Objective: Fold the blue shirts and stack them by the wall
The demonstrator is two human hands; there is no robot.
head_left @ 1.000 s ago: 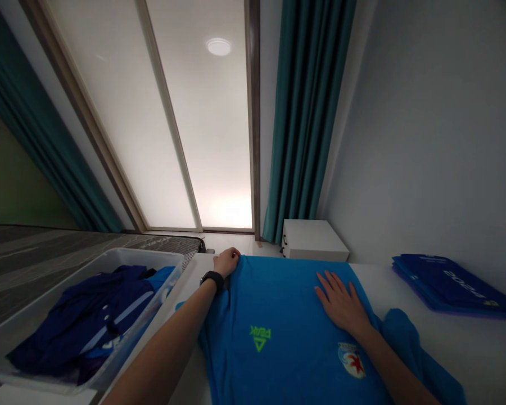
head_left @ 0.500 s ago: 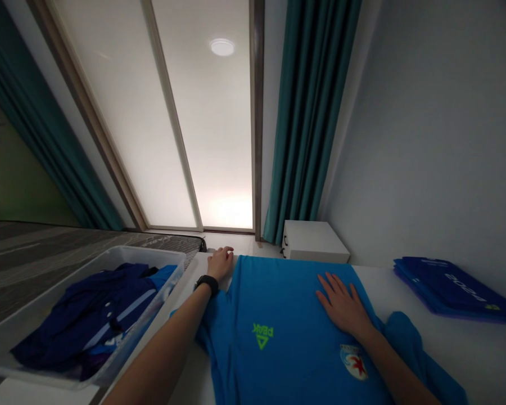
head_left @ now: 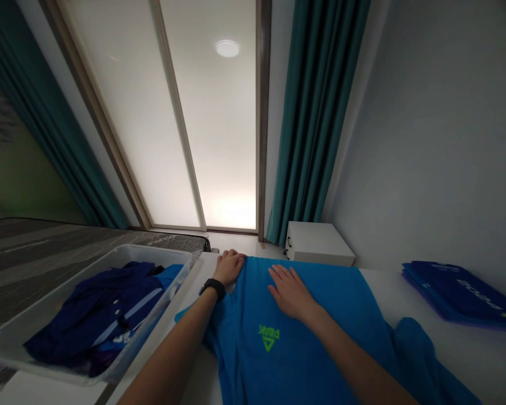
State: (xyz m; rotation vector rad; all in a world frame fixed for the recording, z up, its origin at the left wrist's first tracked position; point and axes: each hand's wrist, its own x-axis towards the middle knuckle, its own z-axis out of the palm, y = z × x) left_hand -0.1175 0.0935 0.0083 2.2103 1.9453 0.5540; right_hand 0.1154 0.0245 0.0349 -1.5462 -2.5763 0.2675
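Note:
A bright blue T-shirt [head_left: 320, 349] lies spread on a white table [head_left: 200, 374], with a green "PEAK" logo upside down to me. My right hand [head_left: 290, 292] rests flat on the upper part of the shirt, fingers extended. At the shirt's far left corner is my left hand [head_left: 230, 268], a black watch [head_left: 213, 287] on its wrist. Its fingers are loosely bent and touch the edge there; the thumb is hardly visible. One sleeve [head_left: 415, 343] sticks out rumpled on the right. My right forearm covers the chest badge area.
On the left stands a clear plastic bin [head_left: 8, 337] holding rumpled dark blue clothes [head_left: 93, 309]. Folded navy garments [head_left: 459, 292] lie stacked at the table's right. Beyond the far edge are a white cabinet [head_left: 318, 242], a teal curtain [head_left: 320, 124] and frosted sliding doors [head_left: 219, 129].
My right hand has slid left across the shirt, from its right side to near the left part. My left hand has moved slightly right, onto the shirt's corner. The view has shifted a little.

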